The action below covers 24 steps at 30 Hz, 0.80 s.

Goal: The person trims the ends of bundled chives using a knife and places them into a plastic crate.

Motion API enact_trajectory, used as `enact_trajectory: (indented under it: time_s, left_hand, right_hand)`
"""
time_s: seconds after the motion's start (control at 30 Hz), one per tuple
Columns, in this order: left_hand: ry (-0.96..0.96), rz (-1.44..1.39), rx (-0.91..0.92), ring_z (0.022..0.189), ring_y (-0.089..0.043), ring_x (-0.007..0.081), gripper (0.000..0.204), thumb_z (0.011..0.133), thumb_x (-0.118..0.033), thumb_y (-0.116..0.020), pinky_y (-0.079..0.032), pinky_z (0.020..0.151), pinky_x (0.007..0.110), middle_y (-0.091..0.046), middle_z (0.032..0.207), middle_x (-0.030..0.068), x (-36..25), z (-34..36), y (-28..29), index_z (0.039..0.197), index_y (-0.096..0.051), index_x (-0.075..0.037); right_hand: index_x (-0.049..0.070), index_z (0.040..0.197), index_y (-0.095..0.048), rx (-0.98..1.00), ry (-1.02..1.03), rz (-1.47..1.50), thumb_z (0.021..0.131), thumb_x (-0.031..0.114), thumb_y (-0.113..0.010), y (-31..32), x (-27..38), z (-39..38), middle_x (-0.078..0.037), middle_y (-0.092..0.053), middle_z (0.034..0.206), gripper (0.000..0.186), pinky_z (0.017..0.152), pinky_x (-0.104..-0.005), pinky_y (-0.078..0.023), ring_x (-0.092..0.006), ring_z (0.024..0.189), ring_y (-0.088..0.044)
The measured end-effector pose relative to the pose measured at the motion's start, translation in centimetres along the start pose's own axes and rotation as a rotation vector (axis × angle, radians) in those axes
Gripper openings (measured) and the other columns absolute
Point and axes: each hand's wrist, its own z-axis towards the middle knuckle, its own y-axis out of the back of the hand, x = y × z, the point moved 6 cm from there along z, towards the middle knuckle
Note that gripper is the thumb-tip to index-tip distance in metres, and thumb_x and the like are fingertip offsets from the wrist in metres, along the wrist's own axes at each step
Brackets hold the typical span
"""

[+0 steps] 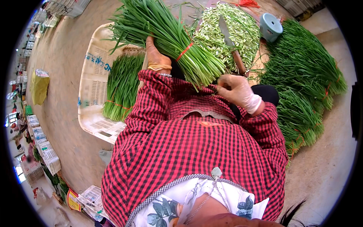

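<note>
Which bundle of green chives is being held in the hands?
The bundle tied with a red band, gripped by the left hand, with the right hand at its cut ends. The other bundles lie in the crate and on the floor.

- Knife: dull grey metal blade, brown wooden handle.
- Crate: cream matt plastic, perforated.
- Right hand: thin translucent glove.
- Shirt: checked woven cloth.
- Floor: rough concrete.
</note>
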Motion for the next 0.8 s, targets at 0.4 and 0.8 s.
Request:
enact_trajectory:
  time_s: [0.4, 0.8]
  left_hand:
    - [-0.041, 0.380, 0.269, 0.093, -0.066, 0.0196, 0.050, 0.085, -0.021, -0.075, -0.055, 0.083, 0.033, -0.068, 0.106, 0.0114, 4.5, -8.2, -7.4, 0.123, -0.055, 0.003]
    - [0.315, 0.116, 0.141, 0.094, -0.067, 0.0261, 0.028, 0.092, -0.021, -0.063, -0.056, 0.087, 0.041, -0.069, 0.107, 0.0105, 5.3, -7.0, -6.6, 0.112, -0.064, -0.002]
  right_hand:
    - [-0.007, 0.136, -0.038, -0.480, 0.030, 0.160, 0.077, 0.039, -0.078, 4.4, 4.7, 11.7, -0.023, -0.057, 0.127, 0.085, 0.102, -0.0368, -0.044, -0.0339, 0.114, -0.059]
    - [0.003, 0.127, -0.055, -0.606, -0.118, 0.750, 0.093, 0.041, -0.064, 10.1, -3.5, 5.4, -0.010, -0.065, 0.116, 0.051, 0.088, -0.0360, -0.052, -0.0200, 0.105, -0.062]
